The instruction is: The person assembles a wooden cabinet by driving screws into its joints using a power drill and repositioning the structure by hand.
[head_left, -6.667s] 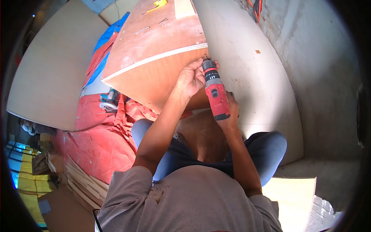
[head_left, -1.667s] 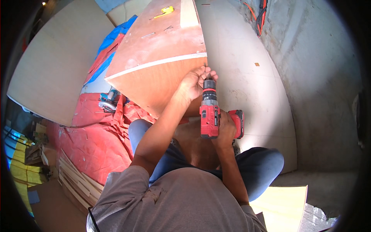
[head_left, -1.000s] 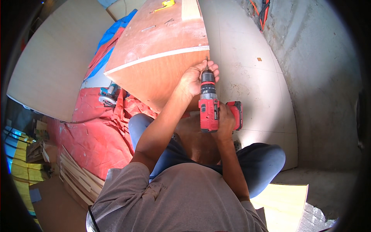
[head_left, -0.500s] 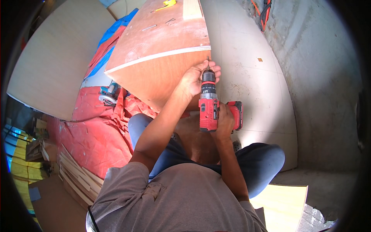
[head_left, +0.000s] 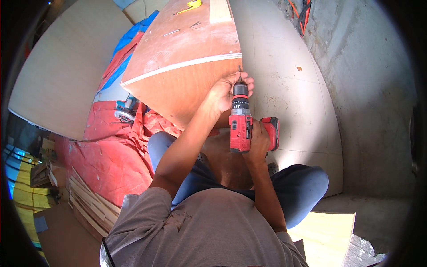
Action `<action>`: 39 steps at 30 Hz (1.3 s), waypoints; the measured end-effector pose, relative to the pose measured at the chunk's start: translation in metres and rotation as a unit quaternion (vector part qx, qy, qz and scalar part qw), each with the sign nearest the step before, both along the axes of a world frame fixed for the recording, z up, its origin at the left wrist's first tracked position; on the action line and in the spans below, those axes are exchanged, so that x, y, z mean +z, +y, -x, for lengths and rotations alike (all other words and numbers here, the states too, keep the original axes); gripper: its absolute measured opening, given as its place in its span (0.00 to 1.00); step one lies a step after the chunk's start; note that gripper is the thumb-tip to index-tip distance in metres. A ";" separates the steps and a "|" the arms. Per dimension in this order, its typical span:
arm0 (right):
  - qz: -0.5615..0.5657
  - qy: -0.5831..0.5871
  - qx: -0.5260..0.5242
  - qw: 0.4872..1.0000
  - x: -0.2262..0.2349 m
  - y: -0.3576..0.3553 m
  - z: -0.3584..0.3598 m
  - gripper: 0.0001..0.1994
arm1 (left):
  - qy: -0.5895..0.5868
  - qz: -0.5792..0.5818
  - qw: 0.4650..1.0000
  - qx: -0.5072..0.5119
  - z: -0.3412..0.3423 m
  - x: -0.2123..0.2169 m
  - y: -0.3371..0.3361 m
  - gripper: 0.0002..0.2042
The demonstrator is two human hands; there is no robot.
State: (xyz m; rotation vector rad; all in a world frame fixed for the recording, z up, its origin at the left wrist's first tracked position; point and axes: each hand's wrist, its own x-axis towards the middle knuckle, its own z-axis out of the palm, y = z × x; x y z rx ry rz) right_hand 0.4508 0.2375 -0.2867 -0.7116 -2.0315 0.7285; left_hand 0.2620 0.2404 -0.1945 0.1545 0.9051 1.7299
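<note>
My right hand (head_left: 258,143) grips the handle of a red cordless drill (head_left: 242,124), which points away from me with its bit at the near corner of a brown plywood panel (head_left: 187,58). My left hand (head_left: 227,91) is wrapped around the drill's dark chuck and bit, fingers pinched at the tip right against the panel's pale edge strip. The panel stands in front of my knees, its top face dusty.
A yellow tape measure (head_left: 192,4) and loose screws (head_left: 171,32) lie on the panel's far end. A red tarp (head_left: 111,151), a blue sheet and a power tool (head_left: 124,109) lie left. Stacked wood strips (head_left: 86,202) sit lower left. A concrete wall (head_left: 369,89) rises on the right.
Since several seconds ago the drill has swung from a slanted hold to pointing straight at the panel corner. My left hand stays pinched at the bit tip over the last second.
</note>
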 end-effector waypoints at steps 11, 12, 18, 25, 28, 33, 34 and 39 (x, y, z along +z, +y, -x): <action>0.001 -0.010 0.008 1.000 -0.004 0.005 -0.005 0.22 | -0.043 -0.027 0.999 0.007 -0.001 -0.004 0.002 0.09; -0.011 -0.013 0.002 1.000 -0.011 0.005 -0.007 0.18 | -0.037 -0.043 0.998 0.000 -0.001 -0.007 0.002 0.09; -0.023 0.055 0.020 0.998 0.002 -0.015 -0.053 0.14 | 0.123 -0.031 0.991 -0.031 -0.019 0.006 -0.026 0.08; 0.052 0.100 0.029 0.993 -0.014 -0.009 -0.068 0.10 | 0.830 0.084 0.495 0.244 0.041 0.114 -0.023 0.13; 0.137 0.146 0.013 0.980 -0.032 -0.006 -0.054 0.09 | 0.887 0.227 0.362 0.173 0.172 0.123 0.019 0.12; 0.139 0.174 -0.012 0.975 -0.031 -0.001 -0.055 0.10 | 0.866 0.326 0.366 0.100 0.226 0.093 0.044 0.13; 0.136 0.171 -0.017 0.976 -0.037 0.000 -0.056 0.10 | 0.864 0.331 0.359 0.126 0.233 0.093 0.045 0.12; 0.072 0.089 -0.042 0.993 -0.060 0.006 -0.056 0.13 | 0.895 0.209 0.311 0.241 0.243 0.088 0.023 0.13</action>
